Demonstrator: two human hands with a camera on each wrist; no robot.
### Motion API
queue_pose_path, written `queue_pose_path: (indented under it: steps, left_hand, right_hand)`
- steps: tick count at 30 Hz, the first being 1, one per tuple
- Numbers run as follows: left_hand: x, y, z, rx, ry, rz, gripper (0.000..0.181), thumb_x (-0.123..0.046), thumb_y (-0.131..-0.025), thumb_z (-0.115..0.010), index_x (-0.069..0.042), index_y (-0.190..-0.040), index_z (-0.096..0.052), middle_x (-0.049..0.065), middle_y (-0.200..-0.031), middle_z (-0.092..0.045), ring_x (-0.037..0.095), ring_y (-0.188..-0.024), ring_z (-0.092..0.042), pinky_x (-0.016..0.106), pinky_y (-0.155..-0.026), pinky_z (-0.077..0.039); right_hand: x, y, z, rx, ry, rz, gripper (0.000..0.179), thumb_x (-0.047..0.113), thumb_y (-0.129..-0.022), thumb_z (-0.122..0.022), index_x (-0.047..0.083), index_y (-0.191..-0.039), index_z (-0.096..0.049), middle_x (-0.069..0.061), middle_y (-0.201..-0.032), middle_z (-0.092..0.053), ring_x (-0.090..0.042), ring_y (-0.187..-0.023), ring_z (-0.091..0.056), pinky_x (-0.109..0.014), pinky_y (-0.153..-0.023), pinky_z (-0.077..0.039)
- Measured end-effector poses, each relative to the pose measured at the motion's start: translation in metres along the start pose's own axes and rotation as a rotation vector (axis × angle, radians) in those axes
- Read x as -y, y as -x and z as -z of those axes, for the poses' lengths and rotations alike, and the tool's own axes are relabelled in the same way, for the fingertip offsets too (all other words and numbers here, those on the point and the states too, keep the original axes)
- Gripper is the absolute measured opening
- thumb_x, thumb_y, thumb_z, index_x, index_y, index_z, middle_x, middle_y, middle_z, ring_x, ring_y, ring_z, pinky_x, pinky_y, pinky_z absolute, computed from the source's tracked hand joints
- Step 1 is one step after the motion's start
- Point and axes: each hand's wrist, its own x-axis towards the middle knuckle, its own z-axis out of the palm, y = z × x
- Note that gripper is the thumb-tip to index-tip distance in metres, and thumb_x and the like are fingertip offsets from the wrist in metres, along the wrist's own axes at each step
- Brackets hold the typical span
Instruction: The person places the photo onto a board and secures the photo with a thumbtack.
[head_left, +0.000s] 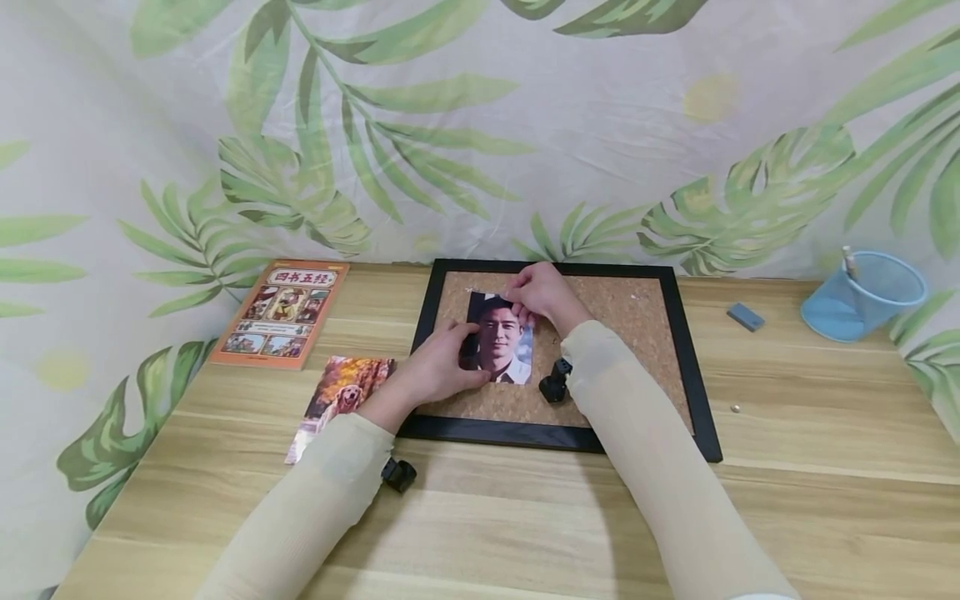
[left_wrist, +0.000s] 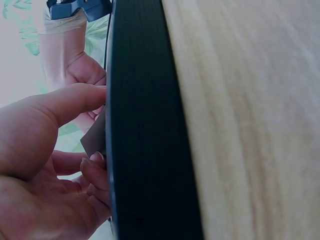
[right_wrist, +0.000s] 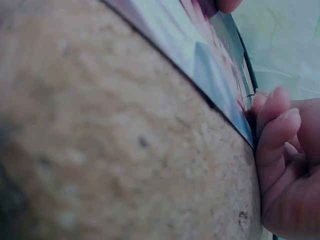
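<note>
A portrait photo (head_left: 500, 346) of a person in a white shirt lies against a black-framed cork board (head_left: 615, 350). My left hand (head_left: 442, 362) holds the photo's left side, thumb near the lower edge and fingers higher up. In the left wrist view, a grey piece of the photo (left_wrist: 95, 136) stands up between the left fingers. My right hand (head_left: 545, 293) is at the photo's top right, fingers curled and pinching close to the edge. The right wrist view shows these curled fingers (right_wrist: 275, 125) at the photo's corner; I cannot tell whether a small tack is between them.
Left of the board lie a dog photo (head_left: 337, 392), partly under my left forearm, and an orange book (head_left: 281, 312). To the right are a small blue block (head_left: 745, 317), a small shiny tack (head_left: 735, 408) and a blue mesh pen cup (head_left: 847, 300). A leaf-print cloth hangs behind the table.
</note>
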Motion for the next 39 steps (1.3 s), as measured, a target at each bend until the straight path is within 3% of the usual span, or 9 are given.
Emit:
queue_pose_path:
  steps: [3, 8, 12, 14, 19, 22, 26, 28, 39]
  left_hand:
    - [0.008, -0.005, -0.006, -0.009, -0.01, -0.007, 0.089, -0.048, -0.089, -0.085, -0.012, -0.161, -0.048, 0.014, -0.147, -0.054, 0.031, -0.128, -0.061, 0.051, -0.11, -0.052]
    - [-0.008, 0.006, 0.006, -0.003, -0.015, -0.011, 0.084, -0.042, -0.091, -0.084, -0.006, -0.159, -0.049, 0.018, -0.146, -0.055, 0.033, -0.128, -0.061, 0.052, -0.11, -0.052]
    - [-0.001, 0.0, 0.0, -0.011, -0.029, -0.02, 0.086, -0.044, -0.091, -0.084, -0.008, -0.16, -0.048, 0.019, -0.149, -0.053, 0.035, -0.131, -0.06, 0.053, -0.112, -0.051]
    - [0.009, -0.008, -0.009, -0.03, -0.061, -0.022, 0.089, -0.049, -0.09, -0.084, -0.012, -0.161, -0.047, 0.016, -0.151, -0.052, 0.033, -0.133, -0.06, 0.053, -0.112, -0.052]
    - [0.009, -0.008, -0.012, -0.037, -0.12, 0.007, 0.09, -0.054, -0.091, -0.082, -0.013, -0.163, -0.045, 0.022, -0.157, -0.047, 0.04, -0.135, -0.06, 0.056, -0.111, -0.053]
    - [-0.009, 0.006, 0.0, -0.04, -0.149, 0.023, 0.086, -0.053, -0.093, -0.081, -0.01, -0.16, -0.049, 0.025, -0.154, -0.046, 0.041, -0.127, -0.064, 0.058, -0.106, -0.055]
    - [-0.038, 0.03, 0.021, -0.049, -0.151, 0.026, 0.077, -0.046, -0.097, -0.079, -0.006, -0.157, -0.053, 0.024, -0.148, -0.046, 0.037, -0.116, -0.065, 0.055, -0.102, -0.058]
    - [-0.043, 0.037, 0.026, -0.058, -0.138, 0.012, 0.072, -0.042, -0.099, -0.077, -0.004, -0.155, -0.054, 0.024, -0.145, -0.047, 0.035, -0.111, -0.064, 0.052, -0.097, -0.058]
    - [-0.027, 0.06, 0.049, -0.2, 0.029, -0.134, 0.047, -0.023, -0.106, -0.068, 0.001, -0.146, -0.062, 0.019, -0.121, -0.063, 0.033, -0.103, -0.061, 0.046, -0.086, -0.053]
  right_hand:
    - [-0.001, -0.001, 0.0, -0.005, 0.016, -0.01, 0.014, 0.011, -0.104, -0.072, 0.001, -0.107, -0.063, -0.005, -0.062, -0.065, -0.012, -0.044, -0.058, -0.025, -0.044, -0.049]
    - [0.0, -0.002, -0.004, -0.036, 0.067, -0.006, 0.013, 0.011, -0.102, -0.074, 0.003, -0.102, -0.063, -0.004, -0.06, -0.062, -0.011, -0.043, -0.056, -0.025, -0.044, -0.049]
    - [0.0, -0.001, -0.002, -0.031, 0.075, 0.013, 0.013, 0.011, -0.103, -0.073, 0.001, -0.104, -0.063, -0.003, -0.059, -0.061, -0.01, -0.043, -0.057, -0.025, -0.044, -0.05]
    - [-0.001, 0.001, 0.0, -0.005, 0.06, 0.029, 0.014, 0.011, -0.106, -0.069, -0.001, -0.11, -0.063, -0.003, -0.061, -0.062, -0.01, -0.044, -0.058, -0.024, -0.045, -0.051]
    - [-0.004, 0.009, 0.009, 0.075, -0.06, 0.04, 0.032, 0.016, -0.112, -0.059, -0.009, -0.133, -0.057, -0.008, -0.072, -0.066, -0.015, -0.051, -0.064, -0.026, -0.05, -0.055]
    - [-0.006, 0.016, 0.016, 0.091, -0.095, 0.04, 0.038, 0.018, -0.113, -0.057, -0.009, -0.14, -0.053, -0.011, -0.078, -0.066, -0.017, -0.056, -0.065, -0.028, -0.052, -0.057]
    - [-0.008, 0.027, 0.027, 0.092, -0.036, 0.065, 0.034, 0.017, -0.114, -0.055, -0.007, -0.138, -0.055, -0.01, -0.079, -0.067, -0.017, -0.059, -0.065, -0.029, -0.054, -0.056]
    - [-0.009, 0.033, 0.032, 0.093, 0.013, 0.09, 0.031, 0.017, -0.114, -0.055, -0.006, -0.134, -0.058, -0.01, -0.079, -0.068, -0.018, -0.059, -0.065, -0.029, -0.054, -0.056]
    - [-0.008, 0.074, 0.057, 0.087, 0.19, 0.217, 0.032, 0.024, -0.114, -0.056, -0.003, -0.127, -0.066, -0.02, -0.097, -0.072, -0.026, -0.076, -0.068, -0.036, -0.066, -0.058]
